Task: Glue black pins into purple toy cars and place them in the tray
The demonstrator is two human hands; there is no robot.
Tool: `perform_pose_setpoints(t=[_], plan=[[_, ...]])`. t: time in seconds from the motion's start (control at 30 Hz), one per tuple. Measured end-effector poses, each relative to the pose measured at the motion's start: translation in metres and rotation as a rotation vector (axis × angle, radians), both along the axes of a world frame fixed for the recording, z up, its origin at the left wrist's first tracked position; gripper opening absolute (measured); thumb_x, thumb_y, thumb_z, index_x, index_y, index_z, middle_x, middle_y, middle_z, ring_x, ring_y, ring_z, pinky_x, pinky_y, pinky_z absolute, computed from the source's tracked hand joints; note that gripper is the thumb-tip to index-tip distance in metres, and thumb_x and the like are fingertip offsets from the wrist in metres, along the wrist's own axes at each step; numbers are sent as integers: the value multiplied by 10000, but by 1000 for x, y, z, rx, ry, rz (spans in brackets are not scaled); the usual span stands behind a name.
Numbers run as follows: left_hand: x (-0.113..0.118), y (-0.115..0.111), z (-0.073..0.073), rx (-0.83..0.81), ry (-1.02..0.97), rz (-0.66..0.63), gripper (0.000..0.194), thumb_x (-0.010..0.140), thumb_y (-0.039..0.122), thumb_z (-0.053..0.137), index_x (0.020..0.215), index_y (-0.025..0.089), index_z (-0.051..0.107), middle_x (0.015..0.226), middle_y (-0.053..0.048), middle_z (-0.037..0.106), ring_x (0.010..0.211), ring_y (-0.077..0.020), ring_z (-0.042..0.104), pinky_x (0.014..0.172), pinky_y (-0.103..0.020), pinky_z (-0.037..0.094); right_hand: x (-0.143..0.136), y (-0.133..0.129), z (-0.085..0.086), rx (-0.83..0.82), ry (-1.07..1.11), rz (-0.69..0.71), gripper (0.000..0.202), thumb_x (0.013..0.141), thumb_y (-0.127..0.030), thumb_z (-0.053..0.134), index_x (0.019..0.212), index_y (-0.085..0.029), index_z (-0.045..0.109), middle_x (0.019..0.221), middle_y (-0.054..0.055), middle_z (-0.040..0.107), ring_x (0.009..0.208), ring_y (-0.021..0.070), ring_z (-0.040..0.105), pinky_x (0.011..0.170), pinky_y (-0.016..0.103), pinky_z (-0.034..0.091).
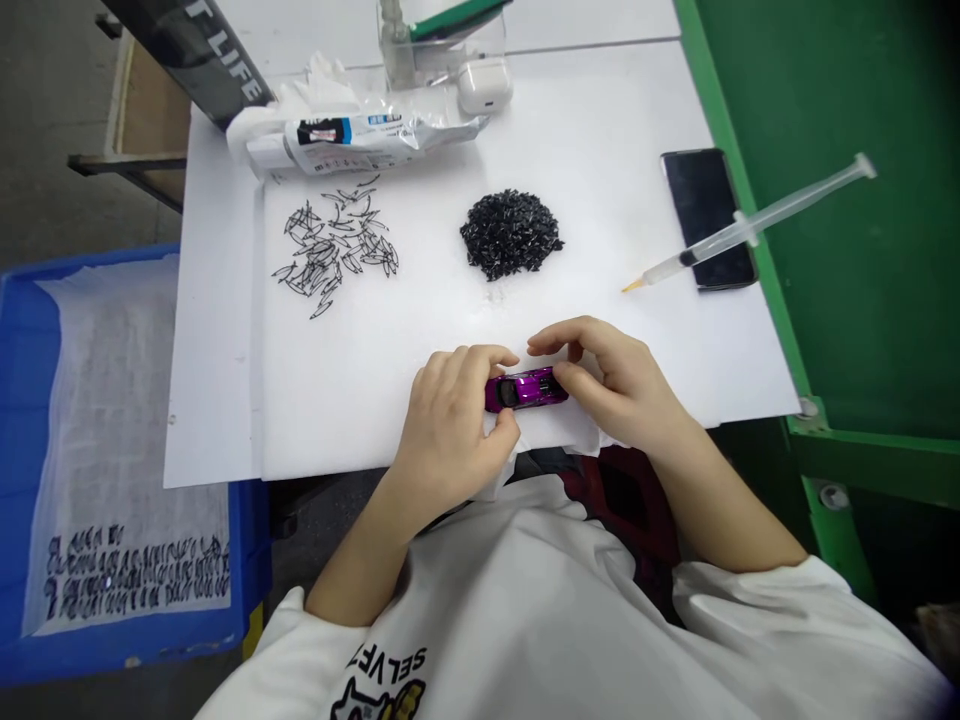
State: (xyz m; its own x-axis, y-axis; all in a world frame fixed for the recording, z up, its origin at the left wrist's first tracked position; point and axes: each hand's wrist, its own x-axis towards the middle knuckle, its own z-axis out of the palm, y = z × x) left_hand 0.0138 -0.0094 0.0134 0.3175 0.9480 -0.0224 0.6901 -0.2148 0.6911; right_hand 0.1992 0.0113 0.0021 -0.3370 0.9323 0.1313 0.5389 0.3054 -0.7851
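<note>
A shiny purple toy car [534,388] lies lengthwise between my hands near the table's front edge. My left hand [457,415] grips its left end between thumb and fingers. At the other end, the thumb of my right hand [619,385] touches the car, while the index finger arches above it with a gap to my left fingertips. Beyond the hands is a heap of small black pieces [511,235]. To its left, thin black outline-shaped loops [330,250] are scattered on the white table surface [420,310].
A syringe [720,243] with a yellow tip lies across a black phone [705,200] at right. Behind are a crumpled tube [360,145], a white earphone case [485,86] and a dark canister [195,50]. A blue crate [22,400] at left holds paper with rows of small dark pieces.
</note>
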Motion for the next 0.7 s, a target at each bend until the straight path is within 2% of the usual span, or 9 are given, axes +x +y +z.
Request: perform_pose_setpoints(t=[0.1, 0.23, 0.37, 0.5, 0.7], plan=[[-4, 0, 1, -21, -19, -15, 413, 731, 116, 546, 1125, 212, 466, 1034, -21, 596, 982, -214, 501, 889, -398, 399, 5, 0, 6, -50, -8, 53, 288, 787, -90, 442, 1015, -213, 567, 985, 21, 648, 911, 168, 600, 783, 332, 494], [-6, -1, -1, -12, -74, -6, 411, 745, 132, 543, 1140, 206, 458, 1063, -25, 600, 994, -209, 510, 898, -395, 404, 4, -7, 16, 6, -118, 170, 303, 796, -154, 508, 1095, -203, 528, 1061, 57, 626, 992, 208, 565, 868, 397, 470], [-3, -2, -6, 81, -35, 27, 375, 756, 129, 552, 1115, 206, 473, 1010, -20, 625, 956, -212, 518, 871, -391, 411, -8, -14, 15, 75, -209, 121, 328, 773, -153, 536, 1097, -194, 506, 1019, 70, 628, 989, 240, 537, 862, 435, 458], [0, -2, -9, 101, -15, 43, 363, 750, 121, 560, 1094, 207, 483, 982, -17, 640, 942, -221, 522, 861, -395, 416, -17, -18, 8, 112, -210, 63, 338, 765, -132, 524, 1097, -189, 494, 1021, 68, 633, 962, 234, 537, 855, 439, 455], [-4, -3, -9, 120, -56, 41, 383, 750, 130, 543, 1118, 210, 470, 999, -25, 638, 928, -217, 538, 863, -399, 436, -8, -19, 14, 138, -242, 123, 358, 807, -156, 498, 1162, -185, 458, 1088, 84, 607, 999, 223, 553, 878, 432, 461]])
